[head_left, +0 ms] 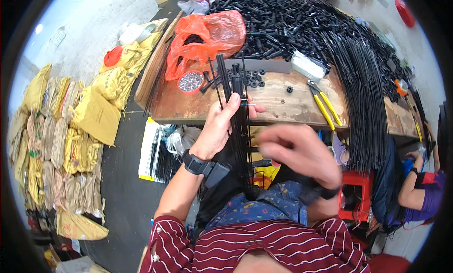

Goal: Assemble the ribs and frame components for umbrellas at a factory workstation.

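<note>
The left hand (216,124) grips long thin black rods (241,138) at the brown wooden table's (302,100) edge, the blurred right hand (302,152) half-curled, its hold impossible to tell, beyond them a round red tub (192,92) of small silvery pieces (191,81) beside a translucent red plastic bag (224,29).

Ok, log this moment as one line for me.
left hand: gripping black rods | right hand: blurred, near rods, grip unclear | table: yellow-handled pliers, red bag, black parts heaped
</note>
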The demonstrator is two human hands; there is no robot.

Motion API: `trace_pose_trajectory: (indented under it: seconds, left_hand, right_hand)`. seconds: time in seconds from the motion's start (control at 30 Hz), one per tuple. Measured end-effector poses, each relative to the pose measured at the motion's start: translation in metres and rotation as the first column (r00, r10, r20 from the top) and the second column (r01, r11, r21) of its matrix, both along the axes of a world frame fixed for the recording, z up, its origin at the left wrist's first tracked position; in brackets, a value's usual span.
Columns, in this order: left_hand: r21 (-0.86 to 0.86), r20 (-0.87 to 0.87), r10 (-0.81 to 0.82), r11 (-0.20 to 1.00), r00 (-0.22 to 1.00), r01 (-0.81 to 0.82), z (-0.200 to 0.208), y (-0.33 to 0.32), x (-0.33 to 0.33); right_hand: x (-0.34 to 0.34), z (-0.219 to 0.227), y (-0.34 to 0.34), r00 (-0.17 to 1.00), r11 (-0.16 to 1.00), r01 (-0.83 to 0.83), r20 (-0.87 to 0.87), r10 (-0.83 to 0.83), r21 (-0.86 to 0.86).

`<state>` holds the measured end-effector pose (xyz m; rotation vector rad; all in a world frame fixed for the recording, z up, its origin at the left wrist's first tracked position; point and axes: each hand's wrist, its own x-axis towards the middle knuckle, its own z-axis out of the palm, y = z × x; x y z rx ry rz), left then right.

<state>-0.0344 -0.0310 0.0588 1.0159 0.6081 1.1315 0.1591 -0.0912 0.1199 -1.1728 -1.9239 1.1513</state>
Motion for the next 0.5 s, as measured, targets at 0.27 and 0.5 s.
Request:
trace_pose_trajectory:
  seconds: [0.27, 0.5]
  left_hand:
    - [-0.014, 0.151, -0.139, 0.99, 0.979, 0.143, -0.013, 0.008, -0.008]
    - [-0.039, 0.215, -0.201, 0.976, 0.956, 0.214, -0.008, 0.006, -0.004]
  right_hand:
    - [0.078, 0.045, -0.029, -0.047, -0.005, -0.97, -0.167, 0.985, 0.244]
    - [0.074, 0.048, -0.015, -0.003, 0.044, -0.974, -0.203, 0.979, 0.224]
